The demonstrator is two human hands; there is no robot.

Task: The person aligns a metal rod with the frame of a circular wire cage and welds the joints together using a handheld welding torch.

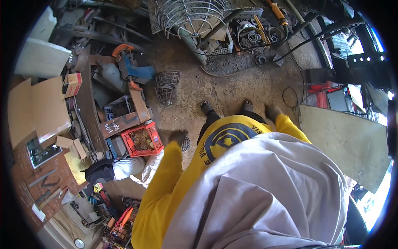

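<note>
My left hand [178, 136] hangs low beside the yellow sleeve, dark and smeared, so its fingers do not show clearly. Just behind it lies a small grey meshed object [186, 143] whose kind I cannot make out. The nearest container to this hand is a red plastic crate [158, 144] holding several round, brownish metal parts. On the other side, my right hand [272, 111] is also blurred, held out past the sleeve cuff above the floor. I see nothing held in it, but its fingers are not distinct.
Ahead on the concrete floor [232, 92] stands a wire basket [167, 86]. A blue vise [139, 72] juts from the left bench. Metal parts fill a bin [253, 35] at the back. A large flat board [344, 141] lies right, with a loose cable [290, 96] nearby.
</note>
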